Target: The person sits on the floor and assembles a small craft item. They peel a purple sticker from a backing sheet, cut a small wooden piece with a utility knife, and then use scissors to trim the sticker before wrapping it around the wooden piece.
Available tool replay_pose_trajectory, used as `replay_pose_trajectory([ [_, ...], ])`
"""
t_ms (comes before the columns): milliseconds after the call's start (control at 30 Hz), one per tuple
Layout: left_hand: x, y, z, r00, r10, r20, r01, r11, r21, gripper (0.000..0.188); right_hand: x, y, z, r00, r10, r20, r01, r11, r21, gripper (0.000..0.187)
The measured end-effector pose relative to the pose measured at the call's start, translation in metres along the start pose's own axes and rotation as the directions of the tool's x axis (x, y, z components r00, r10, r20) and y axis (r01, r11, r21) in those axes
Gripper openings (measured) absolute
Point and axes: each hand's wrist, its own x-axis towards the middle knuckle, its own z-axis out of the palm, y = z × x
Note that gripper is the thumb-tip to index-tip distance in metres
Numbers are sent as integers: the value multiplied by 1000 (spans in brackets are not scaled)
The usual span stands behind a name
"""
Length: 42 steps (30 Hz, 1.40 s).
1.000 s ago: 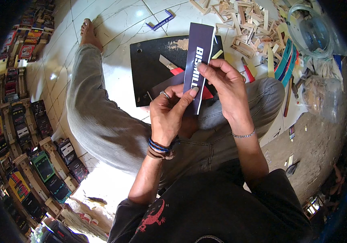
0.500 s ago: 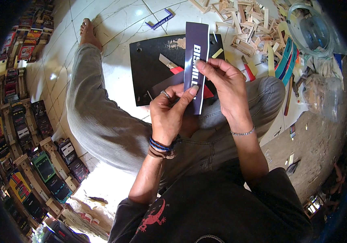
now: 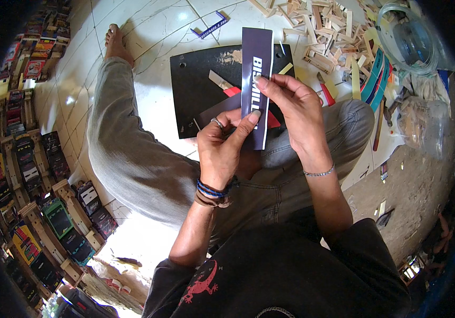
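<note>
One dark strip (image 3: 255, 45) with white lettering and a pale right edge was held lengthwise above the right half of a black board (image 3: 191, 85), its upper end beyond the board's top edge and its lower end past the bottom edge; whether it touched the surface could not be told. The left hand (image 3: 219, 151) was partly closed, pinching the strip near its lower end, thumb on the printed face and fingers curled at the left edge and behind. The right hand (image 3: 303, 114) was half curled, its thumb pressing the face at mid-length, its fingers bent by the right edge. On the board, a blade (image 3: 218, 80) with a red part slanted from mid-surface under the strip, and a second dark piece (image 3: 214, 112) lay toward the bottom edge. A blue bracket-shaped piece (image 3: 210, 27) sat on the tiled floor (image 3: 156, 34) beyond the top edge, and wood pieces (image 3: 331, 32) were heaped beyond the top right corner
</note>
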Motion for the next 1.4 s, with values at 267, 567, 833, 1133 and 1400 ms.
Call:
replay_pose_trajectory([
  [267,0,1,0,1000,-17,-1,17,1000,15,20,0,-3,1,1000,16,5,-16,1000,-14,25],
  [567,0,1,1,999,-41,3,41,999,-5,20,2,0,0,999,-20,30,21,999,-27,24],
  [833,0,2,2,997,-70,11,71,997,-21,21,1,-4,1,999,12,42,-14,999,42,21],
  [1133,8,15,2,990,-88,109,106,979,-173,27,0,5,-1,998,51,34,-47,993,-106,22],
  [1400,12,12,1,1000,-7,17,9,992,-127,18,0,9,3,995,47,90,-51,998,33,25],
])
